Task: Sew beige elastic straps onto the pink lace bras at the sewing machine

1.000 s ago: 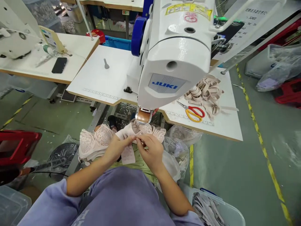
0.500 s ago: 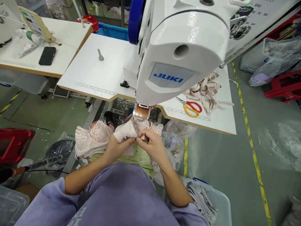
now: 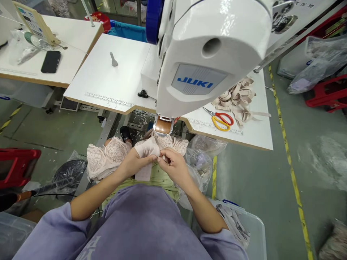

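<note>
A pale pink lace bra (image 3: 148, 147) is gathered in front of me, below the head of a white sewing machine (image 3: 206, 61). My left hand (image 3: 137, 161) is closed on its smooth band, thumb on top. Close beside it, almost touching, my right hand (image 3: 173, 164) pinches the edge of the same piece between thumb and fingers. Part of the band hangs down below my left hand. Another lace cup (image 3: 117, 153) lies to the left, and more lace (image 3: 177, 145) shows behind my right hand. My fingers hide the exact spot they grip.
On the white table (image 3: 103, 79) stands a small grey peg (image 3: 113, 59). Red-and-yellow scissors (image 3: 222, 121) lie at the right, by a heap of beige straps (image 3: 235, 97). A phone (image 3: 51, 61) rests on the left table. A clear bin (image 3: 256, 231) holds grey strips at lower right.
My left hand has turned the band slightly, and a flap of it now hangs lower below the hand. My right hand keeps its pinch in nearly the same place. The view has shifted a little.
</note>
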`<action>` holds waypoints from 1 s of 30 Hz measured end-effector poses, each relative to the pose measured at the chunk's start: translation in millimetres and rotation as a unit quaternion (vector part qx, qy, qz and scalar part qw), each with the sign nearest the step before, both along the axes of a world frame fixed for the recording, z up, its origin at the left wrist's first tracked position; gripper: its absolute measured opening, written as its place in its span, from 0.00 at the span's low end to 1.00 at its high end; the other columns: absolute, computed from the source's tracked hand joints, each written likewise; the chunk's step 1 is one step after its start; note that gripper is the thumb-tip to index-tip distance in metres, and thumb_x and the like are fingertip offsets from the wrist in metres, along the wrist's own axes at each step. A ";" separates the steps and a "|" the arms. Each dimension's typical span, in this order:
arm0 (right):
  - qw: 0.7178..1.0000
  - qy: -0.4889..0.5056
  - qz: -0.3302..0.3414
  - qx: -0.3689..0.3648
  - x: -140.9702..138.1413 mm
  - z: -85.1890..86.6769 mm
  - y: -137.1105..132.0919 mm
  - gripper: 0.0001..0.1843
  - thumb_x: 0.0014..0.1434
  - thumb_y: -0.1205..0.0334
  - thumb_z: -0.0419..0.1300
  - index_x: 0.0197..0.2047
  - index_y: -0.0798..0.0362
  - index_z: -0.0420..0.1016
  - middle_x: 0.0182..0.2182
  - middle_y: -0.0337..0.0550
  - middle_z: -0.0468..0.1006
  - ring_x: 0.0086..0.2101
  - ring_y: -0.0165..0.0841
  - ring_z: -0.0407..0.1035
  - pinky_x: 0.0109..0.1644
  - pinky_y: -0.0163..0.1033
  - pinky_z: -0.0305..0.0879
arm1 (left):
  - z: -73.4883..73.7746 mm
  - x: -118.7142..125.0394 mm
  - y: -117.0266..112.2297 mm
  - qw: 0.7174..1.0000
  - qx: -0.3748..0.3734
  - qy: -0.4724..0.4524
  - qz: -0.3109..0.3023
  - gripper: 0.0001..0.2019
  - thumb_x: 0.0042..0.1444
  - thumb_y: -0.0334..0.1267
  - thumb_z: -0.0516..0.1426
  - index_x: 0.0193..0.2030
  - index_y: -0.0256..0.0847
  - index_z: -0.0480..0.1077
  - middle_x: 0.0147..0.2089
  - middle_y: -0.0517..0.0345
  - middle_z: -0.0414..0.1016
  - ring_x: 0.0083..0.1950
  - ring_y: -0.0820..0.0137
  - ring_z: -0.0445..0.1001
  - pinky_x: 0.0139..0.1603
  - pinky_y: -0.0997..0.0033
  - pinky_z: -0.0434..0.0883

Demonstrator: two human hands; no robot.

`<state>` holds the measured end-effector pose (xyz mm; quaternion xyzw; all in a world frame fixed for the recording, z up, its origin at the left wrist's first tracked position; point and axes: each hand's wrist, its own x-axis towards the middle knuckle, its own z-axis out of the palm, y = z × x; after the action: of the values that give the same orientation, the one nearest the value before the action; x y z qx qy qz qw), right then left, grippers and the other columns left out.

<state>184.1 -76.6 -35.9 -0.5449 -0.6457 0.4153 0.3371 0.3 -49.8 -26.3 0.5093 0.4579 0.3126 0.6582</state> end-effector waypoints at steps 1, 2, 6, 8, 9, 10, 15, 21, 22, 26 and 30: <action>1.000 0.003 -0.011 0.001 0.4 -1.1 -0.9 0.07 0.59 0.65 0.58 0.29 0.51 0.70 0.26 0.35 0.66 0.28 0.29 0.61 0.33 0.35 0.57 | 1.3 0.0 0.6 1.000 0.014 0.019 -0.006 0.13 0.55 0.46 0.65 0.35 0.36 0.77 0.31 0.55 0.76 0.34 0.66 0.72 0.37 0.69 0.71; 1.000 0.009 -0.018 -0.003 1.8 -2.2 -1.3 0.06 0.59 0.64 0.58 0.30 0.51 0.72 0.26 0.36 0.68 0.28 0.29 0.61 0.33 0.36 0.57 | 2.5 -0.2 1.2 0.998 0.034 0.045 -0.014 0.13 0.56 0.47 0.64 0.36 0.37 0.77 0.32 0.55 0.76 0.35 0.66 0.72 0.38 0.69 0.71; 0.994 0.076 -0.007 -0.082 15.5 -5.8 0.7 0.09 0.61 0.58 0.58 0.39 0.51 0.77 0.30 0.39 0.74 0.28 0.30 0.65 0.33 0.36 0.60 | 7.4 -3.1 6.1 0.985 0.106 0.135 -0.031 0.13 0.60 0.46 0.60 0.37 0.37 0.76 0.35 0.56 0.76 0.38 0.65 0.72 0.41 0.69 0.70; 0.991 0.084 -0.015 -0.103 22.7 -5.6 1.7 0.10 0.62 0.57 0.57 0.42 0.51 0.77 0.28 0.38 0.74 0.27 0.30 0.64 0.32 0.36 0.60 | 10.5 -4.7 9.9 0.980 0.117 0.154 -0.052 0.12 0.61 0.45 0.59 0.39 0.38 0.76 0.37 0.56 0.77 0.39 0.64 0.73 0.42 0.69 0.70; 0.992 0.074 -0.025 -0.099 25.1 -4.6 1.8 0.10 0.62 0.57 0.57 0.43 0.51 0.76 0.28 0.37 0.73 0.26 0.30 0.63 0.31 0.36 0.59 | 12.2 -5.1 11.7 0.979 0.116 0.154 -0.064 0.12 0.61 0.45 0.58 0.41 0.38 0.77 0.39 0.55 0.77 0.41 0.63 0.73 0.44 0.68 0.70; 0.994 0.058 -0.036 -0.088 26.6 -2.9 1.6 0.09 0.62 0.57 0.58 0.43 0.51 0.75 0.28 0.36 0.72 0.25 0.29 0.61 0.31 0.36 0.57 | 14.0 -5.1 13.1 0.979 0.116 0.150 -0.074 0.13 0.61 0.45 0.58 0.43 0.38 0.77 0.40 0.54 0.78 0.42 0.62 0.73 0.45 0.68 0.70; 0.999 0.000 -0.026 -0.048 25.3 9.8 -1.3 0.07 0.63 0.59 0.58 0.42 0.48 0.64 0.27 0.32 0.69 0.25 0.28 0.60 0.30 0.34 0.54 | 23.0 0.2 13.9 0.975 0.141 0.132 -0.111 0.11 0.62 0.43 0.57 0.43 0.38 0.76 0.37 0.55 0.76 0.39 0.65 0.72 0.43 0.69 0.69; 0.996 -0.077 0.022 0.028 23.3 20.3 -1.7 0.03 0.64 0.64 0.55 0.40 0.49 0.62 0.25 0.31 0.65 0.24 0.29 0.61 0.32 0.34 0.55 | 29.7 7.2 9.2 0.975 0.135 0.145 -0.099 0.10 0.61 0.42 0.59 0.42 0.37 0.76 0.34 0.57 0.75 0.37 0.66 0.71 0.39 0.71 0.68; 0.996 -0.084 0.023 0.029 23.2 21.0 -1.6 0.03 0.64 0.64 0.55 0.40 0.49 0.62 0.24 0.31 0.65 0.24 0.29 0.62 0.32 0.34 0.56 | 29.6 7.8 9.0 0.976 0.132 0.142 -0.095 0.11 0.61 0.42 0.59 0.43 0.37 0.77 0.35 0.56 0.76 0.38 0.65 0.72 0.40 0.71 0.68; 0.997 -0.074 0.016 0.009 24.9 21.6 1.4 0.05 0.64 0.62 0.57 0.43 0.49 0.64 0.26 0.32 0.71 0.25 0.29 0.65 0.32 0.34 0.57 | 27.2 8.6 10.9 0.979 0.117 0.145 -0.087 0.12 0.61 0.42 0.59 0.46 0.38 0.77 0.41 0.54 0.79 0.41 0.62 0.74 0.41 0.70 0.68; 0.998 -0.052 0.037 -0.022 31.6 20.8 12.2 0.06 0.63 0.58 0.60 0.43 0.49 0.73 0.31 0.37 0.78 0.29 0.31 0.69 0.33 0.34 0.58 | 26.7 7.8 16.5 0.979 0.107 0.151 -0.084 0.12 0.59 0.44 0.61 0.40 0.37 0.78 0.36 0.55 0.78 0.38 0.64 0.73 0.38 0.71 0.68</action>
<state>215.8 -64.4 -15.1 -0.5491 -0.6723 0.4130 0.2756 8.2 -33.3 0.3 0.6549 0.4711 0.2229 0.5473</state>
